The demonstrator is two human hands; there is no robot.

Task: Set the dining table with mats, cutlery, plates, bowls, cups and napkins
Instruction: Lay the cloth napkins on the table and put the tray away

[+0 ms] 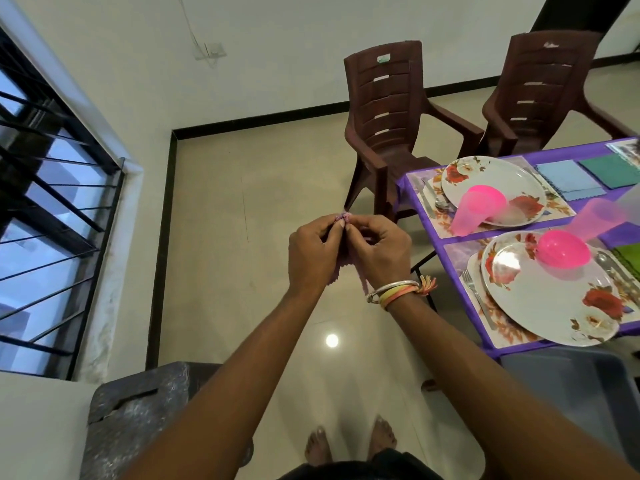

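— While that pink napkin (343, 215) is pinched between the fingertips of the left grip (313, 251) and the right grip (379, 251), out over the floor well left of the near plate (550, 306), what worries you?

— Both grips are closed on it only near its top, and the rest hangs loose. If one pinch slackens during folding, I judge it lands on the floor, not on the bench (498, 235).

— And carrying it across?

— A forearm would likely pass over the near plate. The near bowl (562, 252) sits at that plate's far rim, and a pale pink cup (588, 214) stands just beyond it, blurred. They look like light plastic, so a brush could tip either.

— Count for me.

— Two plates: the near plate and the far plate (491, 178) beyond it.
Two floral mats (509, 327), one under each plate.
Two pink bowls, the far bowl (486, 199) on the far plate.
Two cups, as far as I can tell, the second cup (464, 220) against that far bowl.
One fork (476, 292) just left of the near plate. The other cutlery is too small to count.
Three napkins on the bench: the blue napkin (568, 180) and teal napkin (611, 169) beyond the near plate, and the green napkin (628, 258) to its right.
Two brown chairs (384, 133) farther off.
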